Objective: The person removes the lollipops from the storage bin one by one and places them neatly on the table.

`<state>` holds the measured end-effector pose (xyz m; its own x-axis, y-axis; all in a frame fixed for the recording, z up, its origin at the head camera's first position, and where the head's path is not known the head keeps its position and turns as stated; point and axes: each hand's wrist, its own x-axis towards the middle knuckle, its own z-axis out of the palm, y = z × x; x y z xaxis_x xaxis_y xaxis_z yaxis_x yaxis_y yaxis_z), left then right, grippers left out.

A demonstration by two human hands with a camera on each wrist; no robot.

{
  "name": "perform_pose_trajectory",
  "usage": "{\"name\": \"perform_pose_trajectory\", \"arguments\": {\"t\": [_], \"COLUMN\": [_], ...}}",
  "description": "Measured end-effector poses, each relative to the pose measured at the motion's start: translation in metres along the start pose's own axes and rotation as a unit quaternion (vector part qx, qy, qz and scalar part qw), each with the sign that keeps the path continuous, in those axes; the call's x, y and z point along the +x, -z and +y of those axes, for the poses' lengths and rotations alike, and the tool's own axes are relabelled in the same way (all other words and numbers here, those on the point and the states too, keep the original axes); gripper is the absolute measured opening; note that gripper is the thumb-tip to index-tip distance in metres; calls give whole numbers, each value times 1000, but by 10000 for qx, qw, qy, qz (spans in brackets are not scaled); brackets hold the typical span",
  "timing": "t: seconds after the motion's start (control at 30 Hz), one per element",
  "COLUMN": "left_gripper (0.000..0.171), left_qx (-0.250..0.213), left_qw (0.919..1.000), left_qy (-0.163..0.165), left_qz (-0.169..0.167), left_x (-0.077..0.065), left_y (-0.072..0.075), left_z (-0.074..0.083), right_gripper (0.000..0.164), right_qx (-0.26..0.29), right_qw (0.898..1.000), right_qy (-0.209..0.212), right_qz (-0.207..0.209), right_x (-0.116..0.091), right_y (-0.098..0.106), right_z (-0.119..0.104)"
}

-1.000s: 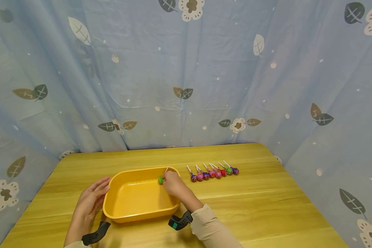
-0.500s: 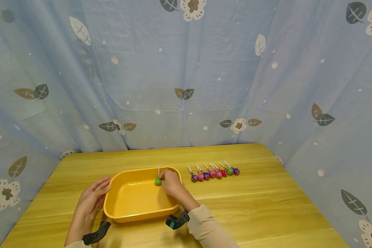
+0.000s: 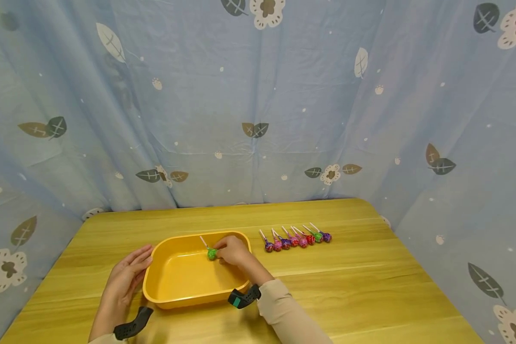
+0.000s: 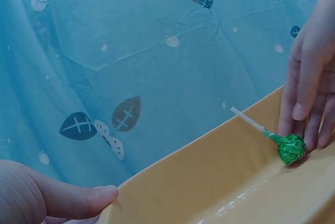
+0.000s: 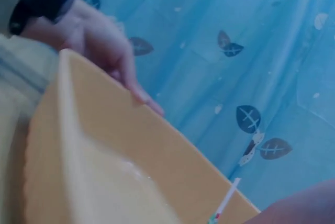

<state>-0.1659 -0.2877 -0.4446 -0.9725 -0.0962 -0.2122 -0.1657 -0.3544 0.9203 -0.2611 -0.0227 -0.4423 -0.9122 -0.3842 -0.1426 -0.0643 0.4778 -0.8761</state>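
Note:
A green-wrapped lollipop (image 3: pixel 212 253) is in the yellow tray (image 3: pixel 172 299), its white stick leaning up over the back wall. In the left wrist view, the fingers of my right hand (image 3: pixel 232 251) extend down inside the tray, right beside the green candy head (image 4: pixel 291 149); they seem to touch it without curling round it. My left hand (image 3: pixel 125 277) rests against the outside of the tray's left end, fingers extended, thumb (image 4: pixel 89 199) at the rim. Only the lollipop's stick (image 5: pixel 229 198) and neck show in the right wrist view.
To the right of the tray, several lollipops (image 3: pixel 294 241) in purple, pink, red and green wrappers lie in a row on the wooden table (image 3: pixel 348 286). A blue patterned curtain (image 3: pixel 223 105) hangs behind the table.
My right hand has moved slightly left inside the tray. The green lollipop has shifted left, and its stick has swung from leaning right to leaning left. My left hand has stayed put.

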Motion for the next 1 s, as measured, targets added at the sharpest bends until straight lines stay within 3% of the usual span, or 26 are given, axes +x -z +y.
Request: {"name": "perform_pose_trajectory", "arguments": {"t": [0.1,0.77,1.0], "left_gripper": [28,26,27], "left_qx": [17,52,49], "left_qw": [10000,9999,10000], "left_qy": [6,98,26], "left_qz": [32,80,13], "left_x": [0,1,1], "left_y": [1,1,2], "left_z": [0,0,-1], "right_gripper": [20,11,6], "right_qx": [407,387,89], "right_qw": [9985,9973,9985], "right_qy": [-257,-197,-111], "right_qz": [-258,-590,-521], "right_x": [3,7,5], "right_y": [-1,-12,-13], "right_z": [-4,-5,-3]}}
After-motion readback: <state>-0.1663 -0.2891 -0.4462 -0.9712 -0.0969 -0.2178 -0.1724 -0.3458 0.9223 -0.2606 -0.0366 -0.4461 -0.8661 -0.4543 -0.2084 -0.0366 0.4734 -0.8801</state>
